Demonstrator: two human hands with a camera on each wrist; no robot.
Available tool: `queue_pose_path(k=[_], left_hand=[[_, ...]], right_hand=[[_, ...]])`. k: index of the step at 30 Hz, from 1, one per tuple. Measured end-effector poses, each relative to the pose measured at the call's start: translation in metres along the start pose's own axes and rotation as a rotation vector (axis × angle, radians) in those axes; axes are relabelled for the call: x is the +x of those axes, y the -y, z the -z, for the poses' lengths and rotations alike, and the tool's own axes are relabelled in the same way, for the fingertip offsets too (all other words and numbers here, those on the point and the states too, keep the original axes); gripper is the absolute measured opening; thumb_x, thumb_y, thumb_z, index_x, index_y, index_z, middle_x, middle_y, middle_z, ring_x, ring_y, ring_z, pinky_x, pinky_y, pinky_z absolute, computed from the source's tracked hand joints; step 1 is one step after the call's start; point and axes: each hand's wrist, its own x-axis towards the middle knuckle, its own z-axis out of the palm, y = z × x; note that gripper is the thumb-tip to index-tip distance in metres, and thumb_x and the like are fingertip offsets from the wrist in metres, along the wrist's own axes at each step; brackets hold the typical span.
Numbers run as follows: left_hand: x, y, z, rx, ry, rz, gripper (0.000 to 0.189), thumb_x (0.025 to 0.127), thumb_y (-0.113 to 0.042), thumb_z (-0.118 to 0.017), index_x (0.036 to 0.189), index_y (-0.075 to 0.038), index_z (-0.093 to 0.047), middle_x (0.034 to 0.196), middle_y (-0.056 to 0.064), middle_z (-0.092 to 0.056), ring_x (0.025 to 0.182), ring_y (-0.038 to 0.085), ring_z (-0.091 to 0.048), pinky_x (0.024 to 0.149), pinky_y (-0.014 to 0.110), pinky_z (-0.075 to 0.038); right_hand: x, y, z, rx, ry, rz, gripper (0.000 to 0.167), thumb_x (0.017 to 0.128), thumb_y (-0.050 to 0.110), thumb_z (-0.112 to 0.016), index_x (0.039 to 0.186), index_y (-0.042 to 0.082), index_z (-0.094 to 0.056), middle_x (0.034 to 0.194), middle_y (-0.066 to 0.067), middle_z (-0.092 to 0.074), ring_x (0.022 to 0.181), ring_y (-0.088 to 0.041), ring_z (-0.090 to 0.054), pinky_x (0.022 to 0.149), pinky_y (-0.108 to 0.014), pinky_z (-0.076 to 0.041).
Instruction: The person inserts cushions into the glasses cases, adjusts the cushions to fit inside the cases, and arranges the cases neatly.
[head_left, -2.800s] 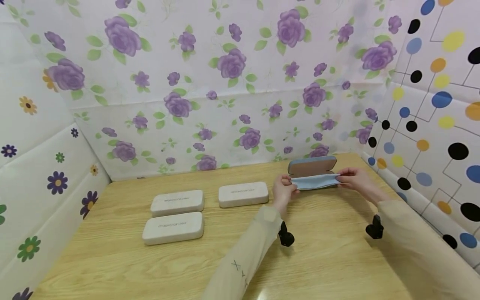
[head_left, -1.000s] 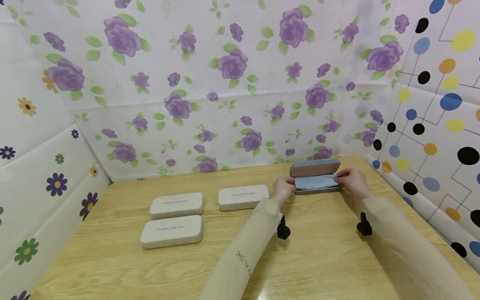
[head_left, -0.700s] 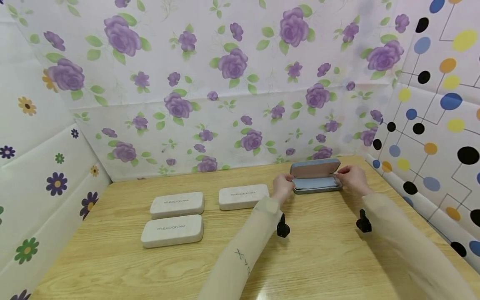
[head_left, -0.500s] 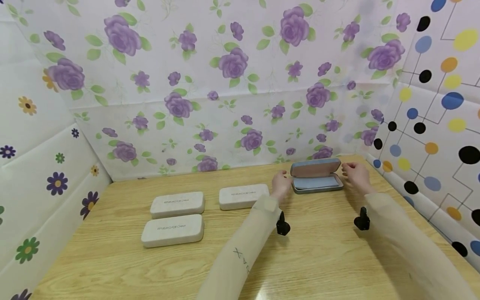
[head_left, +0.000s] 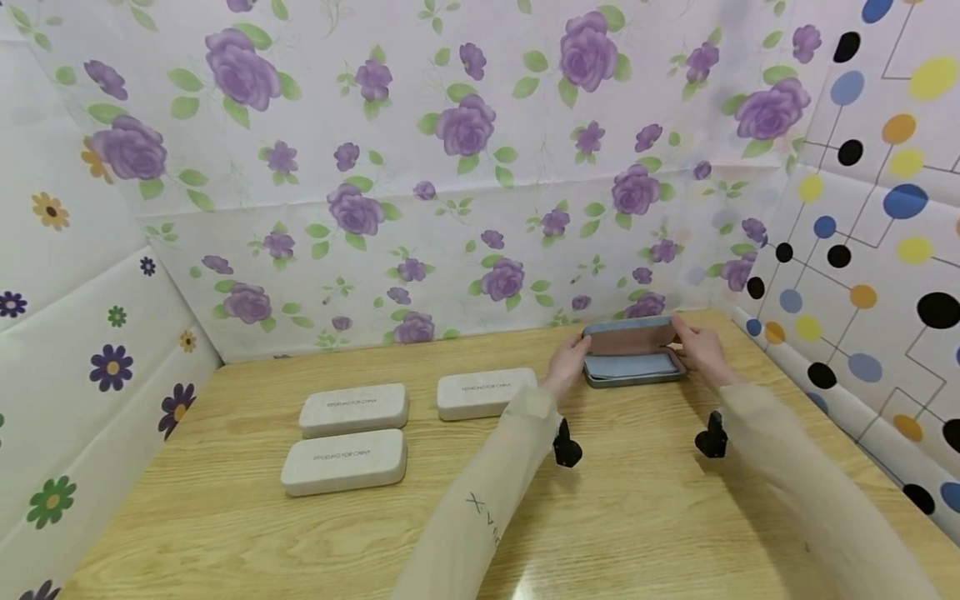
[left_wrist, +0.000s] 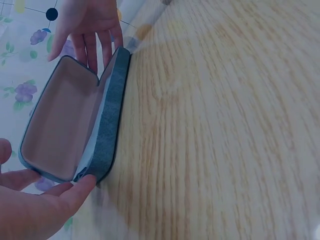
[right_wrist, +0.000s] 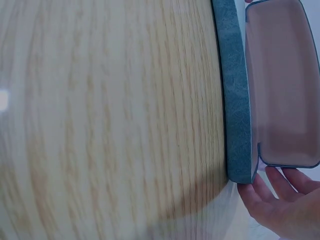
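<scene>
An open blue-grey glasses case (head_left: 633, 382) with a pinkish-brown lining stands at the back right of the table, its lid (right_wrist: 282, 80) raised. Inside its base lies a folded light-blue cloth (head_left: 628, 366). At the case's left end, my left hand (head_left: 566, 365) touches the lid and base with its fingertips (left_wrist: 89, 181). My right hand (head_left: 699, 348) is at the other end, its fingers (right_wrist: 272, 192) touching the case's end near the hinge. In the left wrist view the right hand's fingers are extended and its thumb stands apart.
Three white lettered cases lie closed on the wooden table (head_left: 315, 542): one case (head_left: 487, 393) left of my left hand, another case (head_left: 355, 410) farther left, and a front case (head_left: 345, 462) just before it. Patterned cloth walls (head_left: 420, 275) border the table's back and sides.
Earlier both hands held the cloth by its ends over the case and lowered it into the base. They let go, drew slightly apart, then came back to touch the case's two ends.
</scene>
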Motion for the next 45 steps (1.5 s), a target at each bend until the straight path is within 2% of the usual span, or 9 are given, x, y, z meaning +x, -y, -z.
queue_pose_path(k=[3,5,8,9,13,20,30,37,45], left_hand=[[-0.035,-0.028,0.005,-0.019,0.004,0.018,0.049,0.096,-0.034,-0.043,0.136,-0.008,-0.040,0.133,0.006,-0.043,0.121,0.022,-0.038,0.094,0.035,-0.036],[-0.044,-0.032,0.006,-0.028,-0.013,-0.004,0.048,0.096,-0.033,-0.044,0.135,-0.007,-0.042,0.131,0.007,-0.045,0.119,0.023,-0.040,0.091,0.035,-0.038],[-0.045,-0.031,0.005,-0.056,-0.061,-0.003,0.046,0.093,-0.037,-0.049,0.131,-0.011,-0.049,0.125,0.005,-0.051,0.113,0.022,-0.045,0.084,0.036,-0.044],[-0.038,-0.022,0.004,-0.055,-0.096,-0.049,0.046,0.090,-0.043,-0.051,0.127,-0.015,-0.054,0.120,0.002,-0.054,0.108,0.019,-0.049,0.079,0.034,-0.045],[-0.033,-0.021,0.000,-0.045,-0.209,-0.015,0.044,0.085,-0.045,-0.058,0.118,-0.016,-0.057,0.113,0.002,-0.056,0.105,0.019,-0.049,0.082,0.035,-0.042],[-0.045,-0.042,-0.003,-0.044,-0.303,0.093,0.032,0.090,-0.033,-0.056,0.108,-0.007,-0.056,0.097,0.006,-0.058,0.097,0.023,-0.051,0.081,0.035,-0.041],[-0.046,-0.046,-0.002,-0.053,-0.329,0.133,0.032,0.088,-0.031,-0.059,0.108,-0.007,-0.060,0.097,0.005,-0.060,0.095,0.024,-0.054,0.079,0.035,-0.044],[-0.051,-0.044,-0.005,-0.204,-0.345,0.137,0.027,0.086,-0.025,-0.064,0.106,-0.007,-0.065,0.096,0.003,-0.061,0.093,0.022,-0.055,0.077,0.037,-0.045],[-0.059,-0.042,-0.006,-0.384,-0.317,0.114,0.038,0.085,-0.018,-0.065,0.119,-0.001,-0.058,0.118,0.009,-0.056,0.112,0.026,-0.047,0.087,0.036,-0.042]], right_hand=[[-0.002,-0.001,0.000,0.042,-0.011,-0.011,0.086,0.088,0.058,-0.035,0.135,-0.013,-0.024,0.133,-0.035,-0.027,0.109,-0.041,-0.045,0.086,-0.041,-0.042],[-0.004,-0.002,0.000,0.084,-0.012,-0.018,0.086,0.088,0.057,-0.039,0.134,-0.014,-0.026,0.132,-0.034,-0.030,0.109,-0.041,-0.045,0.082,-0.040,-0.045],[-0.008,-0.002,0.002,0.153,0.016,-0.031,0.087,0.087,0.056,-0.043,0.135,-0.014,-0.025,0.132,-0.033,-0.031,0.110,-0.042,-0.043,0.084,-0.042,-0.044],[-0.008,-0.002,0.003,0.183,0.031,-0.040,0.087,0.086,0.056,-0.045,0.135,-0.013,-0.024,0.132,-0.032,-0.032,0.111,-0.042,-0.042,0.085,-0.044,-0.042],[-0.003,-0.006,0.003,0.290,0.091,-0.083,0.088,0.082,0.054,-0.055,0.137,-0.008,-0.026,0.132,-0.030,-0.032,0.113,-0.043,-0.040,0.087,-0.050,-0.038],[0.018,-0.026,0.003,0.313,0.131,-0.128,0.094,0.074,0.057,-0.063,0.138,-0.003,-0.030,0.127,-0.020,-0.041,0.105,-0.033,-0.051,0.082,-0.048,-0.044],[0.014,-0.023,0.004,0.294,0.123,-0.121,0.093,0.075,0.056,-0.064,0.137,-0.004,-0.030,0.129,-0.022,-0.043,0.105,-0.033,-0.051,0.081,-0.050,-0.044],[0.008,-0.021,0.007,0.290,0.145,-0.096,0.092,0.079,0.053,-0.061,0.138,-0.008,-0.024,0.132,-0.025,-0.038,0.112,-0.036,-0.045,0.082,-0.046,-0.044],[0.021,-0.041,0.010,0.386,0.156,-0.089,0.089,0.077,0.045,-0.067,0.135,-0.009,-0.027,0.134,-0.024,-0.033,0.108,-0.029,-0.049,0.076,-0.036,-0.049]])
